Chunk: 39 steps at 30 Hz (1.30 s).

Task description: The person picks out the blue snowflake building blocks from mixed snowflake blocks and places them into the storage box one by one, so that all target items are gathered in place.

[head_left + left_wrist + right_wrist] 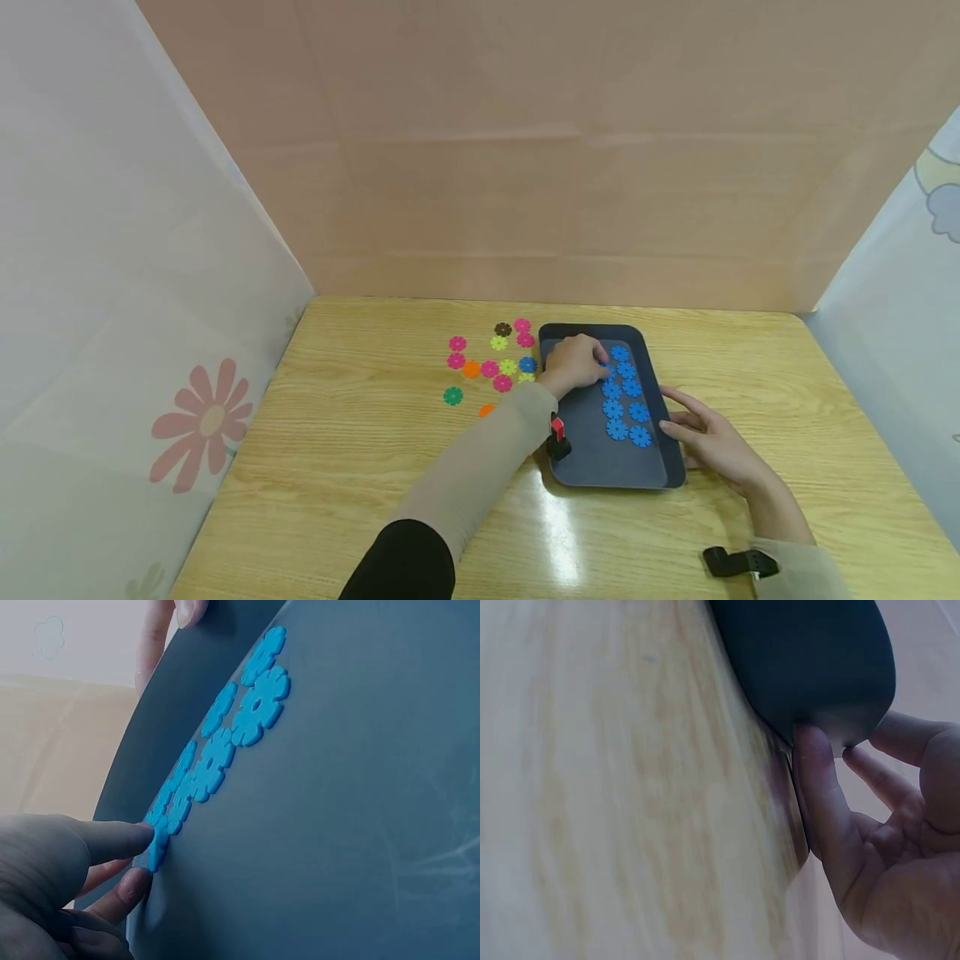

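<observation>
My left hand (576, 363) reaches over the dark grey tray (577, 467) and pinches a blue flower-shaped disc (158, 844) between thumb and fingers. The disc is low against the tray floor, at the end of two rows of similar blue discs (617, 429). These lie flat along the right part of the tray, some touching each other. At the tray's right side, my right hand (716, 442) touches the rim with its fingertips, fingers extended. The right wrist view shows those fingers (814, 761) against the tray's outer wall.
Left of the tray, several loose flower discs lie on the wooden table (337, 467): pink (457, 343), orange (471, 369), yellow (498, 342), green (453, 396), brown (503, 329) and blue (528, 364). A tan backdrop (525, 192) stands behind the table, with white printed panels at both sides.
</observation>
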### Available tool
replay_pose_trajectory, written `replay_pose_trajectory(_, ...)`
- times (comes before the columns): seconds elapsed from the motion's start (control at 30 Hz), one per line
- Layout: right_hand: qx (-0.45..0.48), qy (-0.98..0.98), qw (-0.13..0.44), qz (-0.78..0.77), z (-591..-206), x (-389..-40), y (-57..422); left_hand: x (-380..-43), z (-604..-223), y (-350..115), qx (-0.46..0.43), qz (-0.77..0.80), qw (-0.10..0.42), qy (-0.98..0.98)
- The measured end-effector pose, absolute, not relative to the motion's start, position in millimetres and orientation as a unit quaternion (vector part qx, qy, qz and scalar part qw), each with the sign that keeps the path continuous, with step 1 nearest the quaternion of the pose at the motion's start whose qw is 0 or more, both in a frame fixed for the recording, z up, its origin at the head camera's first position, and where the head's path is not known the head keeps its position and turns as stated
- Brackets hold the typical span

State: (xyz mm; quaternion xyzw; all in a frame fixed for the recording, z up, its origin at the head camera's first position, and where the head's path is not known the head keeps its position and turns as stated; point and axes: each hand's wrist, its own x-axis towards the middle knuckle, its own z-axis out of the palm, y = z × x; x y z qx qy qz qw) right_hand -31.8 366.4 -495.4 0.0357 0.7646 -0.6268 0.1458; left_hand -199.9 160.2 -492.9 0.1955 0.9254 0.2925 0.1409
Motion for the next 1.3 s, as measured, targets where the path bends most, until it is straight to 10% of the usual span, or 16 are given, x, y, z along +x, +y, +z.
replay_pose_trajectory(1.3,0.033,0.764,0.147,-0.628,-499.8,-32.9,376.9,-215.9,-435.0,50.2,0.211,0.421,0.059,0.88)
